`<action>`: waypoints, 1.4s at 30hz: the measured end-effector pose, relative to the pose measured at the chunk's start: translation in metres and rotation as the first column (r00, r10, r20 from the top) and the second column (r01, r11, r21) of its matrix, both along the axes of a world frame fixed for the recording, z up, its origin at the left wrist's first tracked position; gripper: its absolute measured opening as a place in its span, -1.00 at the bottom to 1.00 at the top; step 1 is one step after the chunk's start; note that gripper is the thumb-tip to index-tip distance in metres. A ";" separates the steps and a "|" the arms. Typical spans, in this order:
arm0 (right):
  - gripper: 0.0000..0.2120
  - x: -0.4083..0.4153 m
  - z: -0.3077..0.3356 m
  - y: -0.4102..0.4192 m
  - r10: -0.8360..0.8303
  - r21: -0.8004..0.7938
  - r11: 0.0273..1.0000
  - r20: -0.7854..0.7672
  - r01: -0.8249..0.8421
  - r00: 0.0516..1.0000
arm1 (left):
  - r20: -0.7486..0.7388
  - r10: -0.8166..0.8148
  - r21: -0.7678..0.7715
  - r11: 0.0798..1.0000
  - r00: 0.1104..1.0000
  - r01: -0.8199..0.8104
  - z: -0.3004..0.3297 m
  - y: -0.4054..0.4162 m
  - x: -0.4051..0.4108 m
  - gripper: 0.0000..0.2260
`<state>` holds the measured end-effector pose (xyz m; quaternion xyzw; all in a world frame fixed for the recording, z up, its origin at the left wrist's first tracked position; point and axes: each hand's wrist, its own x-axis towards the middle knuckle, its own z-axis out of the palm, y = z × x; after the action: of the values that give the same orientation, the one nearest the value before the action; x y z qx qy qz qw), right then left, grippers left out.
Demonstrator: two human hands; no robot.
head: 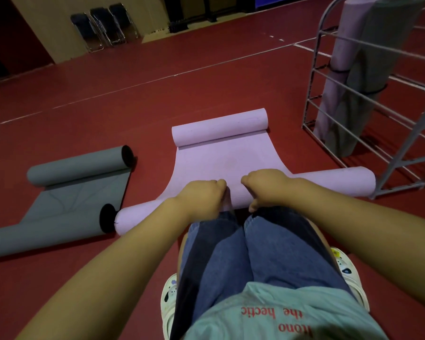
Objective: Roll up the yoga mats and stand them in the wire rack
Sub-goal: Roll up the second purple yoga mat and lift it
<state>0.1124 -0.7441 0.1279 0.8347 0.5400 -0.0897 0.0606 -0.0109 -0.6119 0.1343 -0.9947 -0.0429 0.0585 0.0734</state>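
On the red floor, head view: lilac mat (221,165), curled at both ends. Left hand (201,197) and right hand (265,185) grip its near roll. Rolling step under way; next, roll evenly toward the far curl. Wire rack (353,101) right.

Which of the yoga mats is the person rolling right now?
The purple mat on the floor straight ahead: both the left hand and right hand rest on its near roll. The grey mat lies untouched beside it; two rolled mats already stand in the wire rack.
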 end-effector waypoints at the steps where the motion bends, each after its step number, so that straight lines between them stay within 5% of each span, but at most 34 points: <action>1: -0.46 0.001 0.001 0.000 0.001 -0.004 1.000 -0.007 -0.001 1.000 | 0.001 -0.001 0.023 1.000 1.000 0.001 -0.004 -0.003 -0.002 -0.61; 4: -0.46 0.001 0.002 0.001 -0.007 0.002 1.000 -0.012 0.007 1.000 | -0.024 0.055 0.073 0.996 0.998 -0.053 -0.014 -0.006 -0.003 -0.41; 9: -0.50 -0.005 0.008 -0.007 -0.007 0.044 0.999 -0.034 0.008 0.999 | -0.062 0.147 -0.047 0.987 0.987 -0.150 -0.007 0.000 0.004 -0.41; 19: -0.59 -0.029 0.050 -0.064 0.092 0.031 0.996 -0.174 -0.088 0.980 | -0.233 -0.034 -0.025 0.999 0.972 0.030 0.045 -0.039 -0.024 -0.51; 24: -0.53 -0.036 0.031 -0.080 0.067 -0.075 0.992 -0.373 -0.102 0.925 | -0.385 -0.050 -0.177 0.984 0.921 -0.020 0.030 -0.060 -0.035 -0.44; 30: -0.48 -0.023 0.034 -0.057 -0.048 -0.244 0.968 -0.434 -0.066 0.900 | -0.501 -0.008 -0.394 0.892 0.865 -0.220 0.009 -0.041 -0.020 -0.43; 34: -0.28 -0.033 0.029 -0.063 0.012 -0.137 0.989 -0.235 -0.046 0.972 | -0.562 -0.031 -0.420 0.872 0.826 -0.253 0.010 -0.036 -0.010 -0.47; 37: -0.37 -0.059 0.024 -0.073 0.068 0.024 0.997 -0.011 -0.068 0.998 | -0.586 -0.031 -0.454 0.840 0.810 -0.297 0.011 -0.031 -0.008 -0.50; 42: -0.42 -0.072 0.017 -0.078 0.007 0.111 0.994 -0.045 -0.002 0.999 | -0.581 -0.027 -0.432 0.857 0.814 -0.280 0.008 -0.031 -0.009 -0.47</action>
<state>0.0408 -0.8224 0.1446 0.8332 0.5474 -0.0783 0.0022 -0.0199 -0.6432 0.1428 -0.9104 -0.0710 0.3655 -0.1806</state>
